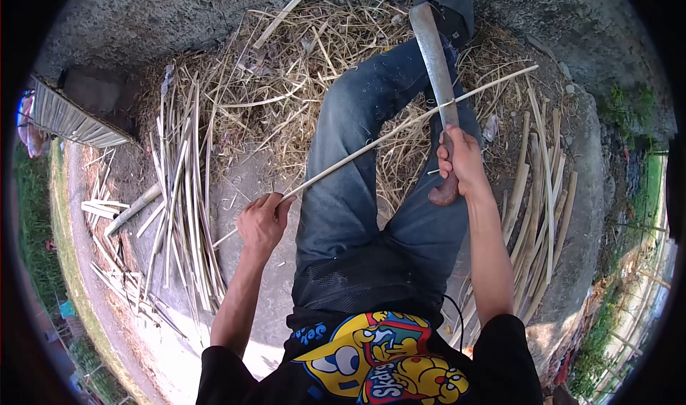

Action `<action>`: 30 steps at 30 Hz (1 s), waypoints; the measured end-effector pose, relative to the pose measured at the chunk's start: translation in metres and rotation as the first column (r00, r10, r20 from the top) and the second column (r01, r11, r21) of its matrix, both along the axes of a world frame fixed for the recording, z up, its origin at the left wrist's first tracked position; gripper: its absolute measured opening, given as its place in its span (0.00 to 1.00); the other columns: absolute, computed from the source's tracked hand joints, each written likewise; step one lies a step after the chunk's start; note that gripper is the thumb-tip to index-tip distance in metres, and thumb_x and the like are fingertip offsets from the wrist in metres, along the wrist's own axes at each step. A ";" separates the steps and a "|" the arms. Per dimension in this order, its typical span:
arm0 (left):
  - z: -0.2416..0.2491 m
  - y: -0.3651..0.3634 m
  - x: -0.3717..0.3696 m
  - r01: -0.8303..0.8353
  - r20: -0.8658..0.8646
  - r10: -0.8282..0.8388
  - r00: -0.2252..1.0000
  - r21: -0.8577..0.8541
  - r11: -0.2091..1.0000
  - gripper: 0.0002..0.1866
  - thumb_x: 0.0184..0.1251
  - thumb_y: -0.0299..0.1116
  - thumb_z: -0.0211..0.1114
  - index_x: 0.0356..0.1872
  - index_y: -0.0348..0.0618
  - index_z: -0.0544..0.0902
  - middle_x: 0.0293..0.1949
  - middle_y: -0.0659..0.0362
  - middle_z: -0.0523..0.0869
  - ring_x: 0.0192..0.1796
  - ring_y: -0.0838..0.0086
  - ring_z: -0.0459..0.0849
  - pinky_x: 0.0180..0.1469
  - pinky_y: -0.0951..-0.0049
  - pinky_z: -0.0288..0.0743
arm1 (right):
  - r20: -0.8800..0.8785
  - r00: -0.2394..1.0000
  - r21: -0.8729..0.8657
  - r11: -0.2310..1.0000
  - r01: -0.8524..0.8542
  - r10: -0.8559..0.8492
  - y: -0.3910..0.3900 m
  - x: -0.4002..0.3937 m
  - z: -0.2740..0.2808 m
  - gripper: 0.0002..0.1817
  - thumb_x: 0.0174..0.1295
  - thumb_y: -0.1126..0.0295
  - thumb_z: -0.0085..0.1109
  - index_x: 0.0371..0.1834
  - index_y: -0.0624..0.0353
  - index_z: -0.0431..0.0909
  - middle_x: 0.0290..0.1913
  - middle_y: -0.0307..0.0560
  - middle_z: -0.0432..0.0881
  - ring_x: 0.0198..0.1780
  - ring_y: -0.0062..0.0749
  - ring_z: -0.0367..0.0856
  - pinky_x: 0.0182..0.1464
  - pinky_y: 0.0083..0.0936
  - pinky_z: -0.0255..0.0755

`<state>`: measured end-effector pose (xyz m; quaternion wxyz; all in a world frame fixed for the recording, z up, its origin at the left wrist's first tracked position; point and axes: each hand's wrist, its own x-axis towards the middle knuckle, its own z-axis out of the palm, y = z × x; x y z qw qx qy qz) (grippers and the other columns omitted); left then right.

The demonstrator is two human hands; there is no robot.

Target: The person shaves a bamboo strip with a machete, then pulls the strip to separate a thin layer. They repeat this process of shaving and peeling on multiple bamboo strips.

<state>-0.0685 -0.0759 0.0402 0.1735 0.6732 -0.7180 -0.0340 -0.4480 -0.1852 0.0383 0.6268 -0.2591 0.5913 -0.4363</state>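
Observation:
A long, thin bamboo strip [357, 152] slants across my thighs, its far end up at the right. My left hand [262, 223] is closed around the strip near its lower end, beside my left thigh. In my right hand [462, 160] is the handle of a large knife [433, 55], with the curved wooden butt showing below my fingers. The broad blade points away from me and crosses the strip just above my right hand, touching or nearly touching it.
Split strips [187, 190] lie in a pile at the left, and thicker pieces [536, 198] at the right. Shavings [279, 97] cover the ground ahead, below a rough wall [179, 8]. A slatted panel [78, 122] stands at the far left.

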 end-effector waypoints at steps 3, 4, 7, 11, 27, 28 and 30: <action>-0.005 -0.003 0.004 0.026 0.001 -0.026 1.000 -0.024 0.999 0.17 0.67 0.42 0.72 0.24 0.45 0.79 0.21 0.57 0.80 0.23 0.57 0.82 0.27 0.58 0.72 | -0.108 0.993 0.001 0.999 -0.043 0.043 -0.010 -0.022 0.007 0.16 0.77 0.56 0.50 0.37 0.57 0.72 0.22 0.36 0.72 0.15 0.18 0.66 0.16 0.22 0.63; -0.007 -0.003 0.007 0.023 0.016 -0.023 1.000 -0.036 0.999 0.17 0.67 0.44 0.72 0.25 0.46 0.79 0.21 0.58 0.81 0.23 0.57 0.82 0.28 0.59 0.74 | -0.115 0.992 -0.025 0.999 0.046 -0.048 -0.017 -0.036 0.004 0.16 0.77 0.56 0.49 0.37 0.57 0.72 0.22 0.35 0.72 0.16 0.17 0.66 0.16 0.21 0.63; -0.007 0.003 0.019 0.038 0.030 -0.037 0.999 -0.019 0.999 0.16 0.67 0.43 0.72 0.25 0.46 0.80 0.21 0.58 0.81 0.24 0.57 0.83 0.28 0.60 0.74 | -0.124 0.957 -0.047 0.965 0.259 -0.263 -0.036 -0.074 -0.002 0.16 0.76 0.54 0.48 0.37 0.55 0.72 0.22 0.35 0.71 0.17 0.16 0.67 0.17 0.21 0.63; 0.000 -0.007 -0.008 0.074 0.051 -0.072 0.996 -0.052 0.996 0.14 0.67 0.39 0.72 0.26 0.45 0.80 0.22 0.57 0.80 0.25 0.58 0.83 0.29 0.57 0.74 | -0.101 0.995 0.014 1.000 0.016 -0.014 0.001 -0.023 -0.006 0.16 0.76 0.57 0.50 0.36 0.57 0.72 0.22 0.36 0.71 0.15 0.17 0.67 0.16 0.22 0.63; 0.005 -0.012 -0.016 0.014 0.017 -0.014 1.000 -0.025 1.000 0.18 0.67 0.44 0.72 0.24 0.44 0.77 0.20 0.56 0.80 0.22 0.54 0.82 0.25 0.55 0.71 | 0.265 0.960 0.166 0.977 -0.136 0.089 0.013 0.016 -0.003 0.17 0.76 0.53 0.52 0.39 0.56 0.73 0.22 0.35 0.71 0.15 0.16 0.64 0.16 0.20 0.61; 0.004 -0.010 -0.012 0.003 0.030 -0.004 1.000 0.014 1.000 0.19 0.68 0.46 0.71 0.25 0.45 0.78 0.22 0.57 0.82 0.23 0.54 0.83 0.26 0.56 0.74 | 0.125 0.986 0.093 0.989 -0.118 0.107 0.010 0.015 -0.001 0.17 0.76 0.54 0.52 0.37 0.57 0.73 0.22 0.36 0.72 0.15 0.17 0.65 0.16 0.21 0.62; 0.002 -0.003 -0.003 -0.009 0.044 0.007 0.999 0.060 0.998 0.19 0.69 0.48 0.69 0.26 0.46 0.79 0.23 0.57 0.83 0.25 0.54 0.84 0.27 0.56 0.76 | -0.095 0.993 0.007 0.997 -0.075 0.075 -0.003 -0.001 -0.001 0.17 0.76 0.56 0.53 0.36 0.59 0.73 0.22 0.37 0.73 0.15 0.18 0.66 0.16 0.21 0.62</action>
